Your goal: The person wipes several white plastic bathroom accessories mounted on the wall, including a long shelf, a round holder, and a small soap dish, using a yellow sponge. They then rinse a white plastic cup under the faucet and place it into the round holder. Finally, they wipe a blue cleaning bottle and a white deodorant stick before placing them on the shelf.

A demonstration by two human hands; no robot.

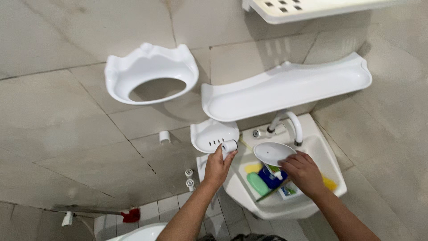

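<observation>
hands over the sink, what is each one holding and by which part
Left hand grips a small white cylinder by its lower end; right hand holds the white oval dish by its near rim.

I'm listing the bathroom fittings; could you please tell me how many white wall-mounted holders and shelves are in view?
4: a white ring-shaped holder upper left, a long white curved shelf above the tap, a small white soap dish beside the left hand, and a perforated white rack partly cut off at top.

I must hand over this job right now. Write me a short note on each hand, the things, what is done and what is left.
Left hand: grips a small white cap by the wall soap holder.
Right hand: holds an oval white dish over the sink.
In the sink: green soap bar, blue item, toothpaste box.
Done: wall shelf is bare.
Left: sink items not yet put away.
</observation>
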